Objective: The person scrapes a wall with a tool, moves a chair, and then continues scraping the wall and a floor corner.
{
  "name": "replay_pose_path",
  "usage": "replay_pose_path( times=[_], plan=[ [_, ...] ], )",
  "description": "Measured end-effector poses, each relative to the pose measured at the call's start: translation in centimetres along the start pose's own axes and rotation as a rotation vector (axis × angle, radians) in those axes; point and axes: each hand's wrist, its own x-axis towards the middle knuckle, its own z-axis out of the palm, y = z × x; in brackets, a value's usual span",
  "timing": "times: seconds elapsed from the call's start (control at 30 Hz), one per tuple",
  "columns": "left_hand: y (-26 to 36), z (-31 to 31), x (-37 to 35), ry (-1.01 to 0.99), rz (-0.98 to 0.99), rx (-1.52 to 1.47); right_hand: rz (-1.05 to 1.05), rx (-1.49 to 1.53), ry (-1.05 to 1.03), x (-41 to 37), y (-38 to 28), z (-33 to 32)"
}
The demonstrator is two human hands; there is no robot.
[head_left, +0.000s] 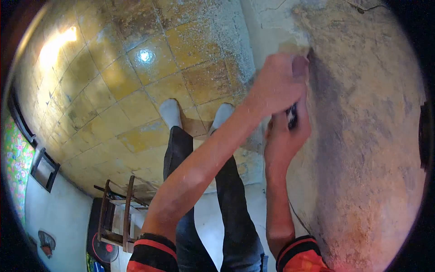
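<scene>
Sleeve cuffs closest to lens: black knit with orange-red stripes, left sleeve and right sleeve, both forearms bare past them. Only one view, head cam, looking straight down the body.

Left hand: clenched, fingers curled under, knuckles out, pushed against the wall near its left edge. A pale tan edge shows just above the knuckles. I can't tell if that's something in the grip or just wall.

Right hand: directly below the left, touching it, fingers wrapped round a small dark tool. Only a short black stub shows between the two hands, so I can't call its shape or working end. It sits at the wall face, near the left edge.

My read on the hold: hands stacked and arms nearly straight so both push into the same spot. Firm wrap, not a fingertip pinch.

Wall: rough plaster, matte, blotchy tan, grey and rust-orange, with a darker grey band running down right beside the hands. Paler cracked patch at the top edge.

Below: dark jeans, light-coloured feet on what looks like a wooden board, so the stance seems raised. Floor is worn yellow-brown square tile, glossy enough to throw two light glares, dusty pale strip along the wall's foot.

Lower left: a slatted wooden frame, stool or chair, can't say which. Flowered fabric at the far left edge.
</scene>
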Motion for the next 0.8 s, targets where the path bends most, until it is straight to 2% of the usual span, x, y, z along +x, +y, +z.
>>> replay_pose_path(
  times=[0.2, 0.3, 0.43, 0.53, 0.63, 0.73, 0.8],
  plan=[
    [-0.7, -0.6, 1.2, 0.012, 0.074, 0.029, 0.007, 0.028, -0.020, 0.9, 0.7, 1.4],
    [-0.6, -0.5, 1.4, -0.010, 0.091, 0.064, 0.070, 0.023, -0.021, 0.4, -0.6, 0.1],
    [-1.4, -1.4, 4.0, 0.016, 0.058, 0.072, -0.049, 0.041, -0.033, 1.8, 0.8, 2.4],
    [-1.4, -0.7, 1.9, -0.045, 0.103, -0.001, 0.001, 0.056, 0.018, 0.6, 1.1, 1.6],
    [-1.7, -0.5, 2.3, 0.004, 0.137, 0.072, -0.056, -0.020, -0.003, 1.8, 1.5, 1.8],
    [-2.0, -1.2, 3.3, 0.027, 0.086, -0.025, -0.001, 0.011, 0.010, 1.5, 1.2, 2.5],
    [-1.5, -0.8, 2.1, -0.014, 0.110, 0.033, 0.039, 0.065, 0.016, 1.1, 0.7, 2.2]
  ],
)
